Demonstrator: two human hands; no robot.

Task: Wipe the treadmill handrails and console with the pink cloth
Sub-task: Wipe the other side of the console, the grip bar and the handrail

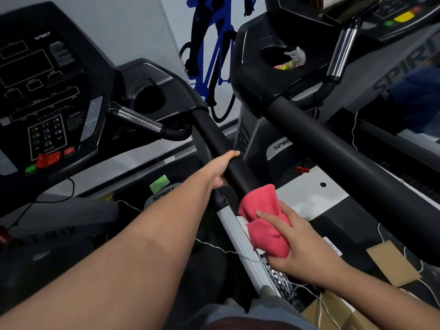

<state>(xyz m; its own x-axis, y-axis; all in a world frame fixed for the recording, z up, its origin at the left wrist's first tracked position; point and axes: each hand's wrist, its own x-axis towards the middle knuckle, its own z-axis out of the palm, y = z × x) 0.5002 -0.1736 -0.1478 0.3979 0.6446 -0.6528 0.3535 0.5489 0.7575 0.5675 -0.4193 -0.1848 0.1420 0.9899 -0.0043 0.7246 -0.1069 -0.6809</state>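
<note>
Evidently the job was only partly along: the console, a broad panel of hard, glossy black plastic with printed buttons, lay up and left of the handrail, well apart from the cloth and seemingly not yet reached. The handrail was a long matte black tube, foam-like by its look. The left hand gripped it, fingers curled round. Just below that hand on the handrail, the right hand squeezed the pink cloth, soft and bunched, wrapped over the tube's lower end.
</note>
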